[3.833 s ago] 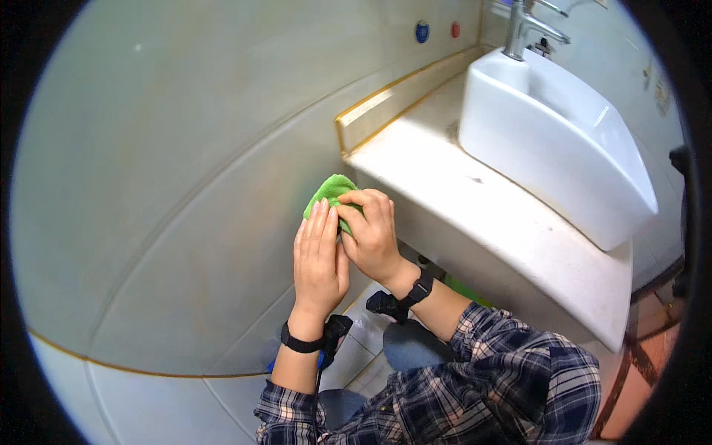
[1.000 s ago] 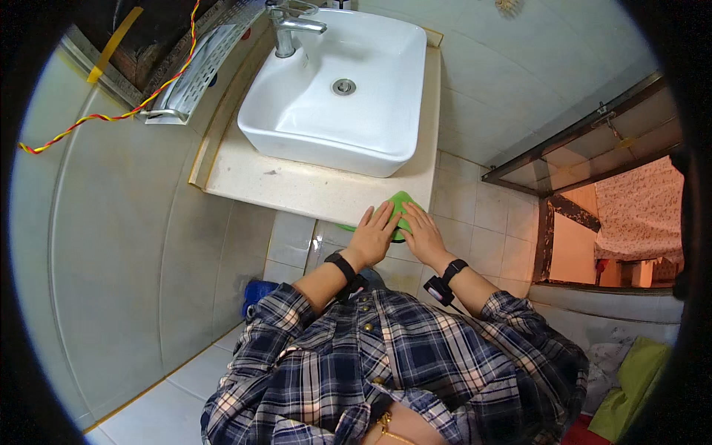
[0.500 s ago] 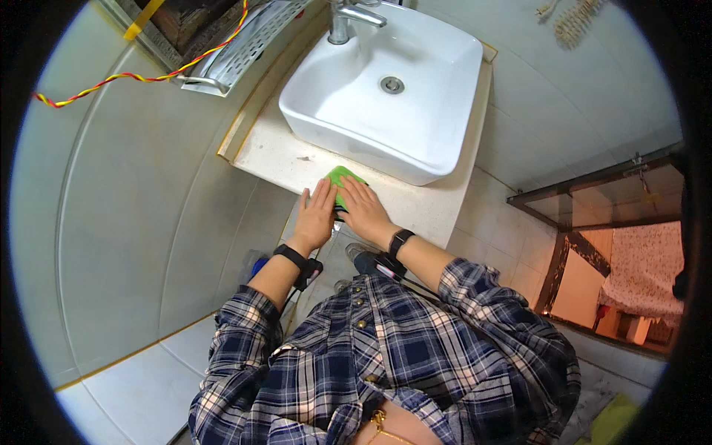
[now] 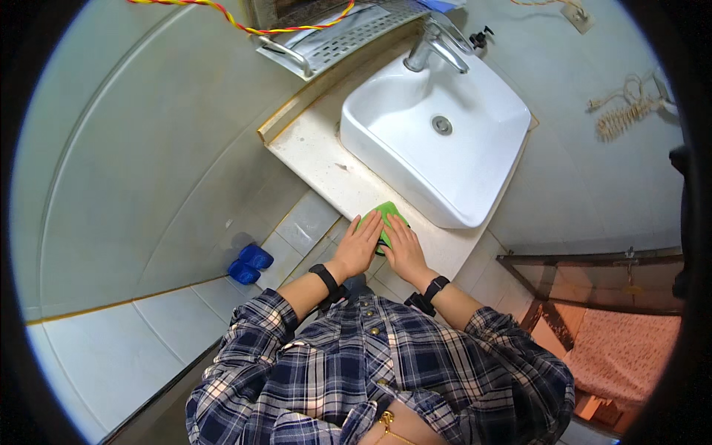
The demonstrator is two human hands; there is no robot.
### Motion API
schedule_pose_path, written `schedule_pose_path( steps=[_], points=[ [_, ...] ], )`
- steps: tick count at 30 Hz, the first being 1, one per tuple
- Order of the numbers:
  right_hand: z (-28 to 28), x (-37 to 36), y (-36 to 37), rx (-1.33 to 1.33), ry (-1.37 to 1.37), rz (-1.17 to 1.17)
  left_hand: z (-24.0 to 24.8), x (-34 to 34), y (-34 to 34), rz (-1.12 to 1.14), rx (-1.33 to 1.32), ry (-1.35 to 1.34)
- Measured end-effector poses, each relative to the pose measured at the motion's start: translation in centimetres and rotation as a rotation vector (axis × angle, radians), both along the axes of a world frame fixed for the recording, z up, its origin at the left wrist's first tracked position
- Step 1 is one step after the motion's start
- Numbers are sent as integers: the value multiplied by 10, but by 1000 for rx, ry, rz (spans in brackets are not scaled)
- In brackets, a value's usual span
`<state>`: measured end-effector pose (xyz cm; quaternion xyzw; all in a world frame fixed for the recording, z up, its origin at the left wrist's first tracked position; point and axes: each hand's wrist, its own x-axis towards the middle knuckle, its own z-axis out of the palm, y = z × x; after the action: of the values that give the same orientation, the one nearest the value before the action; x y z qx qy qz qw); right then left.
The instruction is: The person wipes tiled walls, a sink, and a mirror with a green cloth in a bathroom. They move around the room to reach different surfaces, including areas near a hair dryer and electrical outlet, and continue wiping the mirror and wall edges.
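A small green cloth (image 4: 390, 211) with a dark edge lies at the front edge of the white counter (image 4: 315, 159), just before the white basin (image 4: 400, 176). My left hand (image 4: 357, 248) rests on its left side, fingers stretched out and laid flat. From the right, my right hand (image 4: 406, 254) lies on the same cloth, its fingers also straight. The fingertips of both hands come close together over the cloth and hide part of it. Each wrist wears a dark band.
A chrome faucet (image 4: 423, 52) stands at the basin's back left, with a black pump top (image 4: 480, 35) beyond. Overhead left hang a perforated metal rack (image 4: 356, 43) and a twisted red-yellow wire (image 4: 259, 32). Blue slipper-like items (image 4: 251, 263) lie on the floor. A dark-framed door (image 4: 593, 259) stands right.
The view has turned, so the basin, counter and hands appear farther right and the blue items show more fully. Both hands stay on the green cloth at about the same spot.
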<state>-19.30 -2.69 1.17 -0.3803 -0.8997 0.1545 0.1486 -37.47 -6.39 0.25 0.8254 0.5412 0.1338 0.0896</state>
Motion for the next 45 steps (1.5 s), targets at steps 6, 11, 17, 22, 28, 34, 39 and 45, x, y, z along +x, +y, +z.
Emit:
schedule_pose_path(
  steps=[6,11,17,22,28,34,39,45],
  points=[
    [-6,-36,27,66,167,75,0,-32,13,89,88,20],
    [-2,-106,64,64,331,211,14,-75,25,356,168,-148],
    [26,-193,44,-56,510,515,59,-133,-37,598,354,-45],
    [69,-272,2,-127,685,893,119,-157,-119,899,510,132],
    [120,-338,-104,-355,847,1315,187,-138,-222,1273,553,468],
    [159,-355,-241,-483,1070,1441,243,-110,-326,1463,484,732],
    [155,-374,-290,-364,1103,1382,238,-123,-358,1483,422,829],
    [96,-365,-287,-296,916,1359,189,-129,-380,1316,133,794]
  ],
)
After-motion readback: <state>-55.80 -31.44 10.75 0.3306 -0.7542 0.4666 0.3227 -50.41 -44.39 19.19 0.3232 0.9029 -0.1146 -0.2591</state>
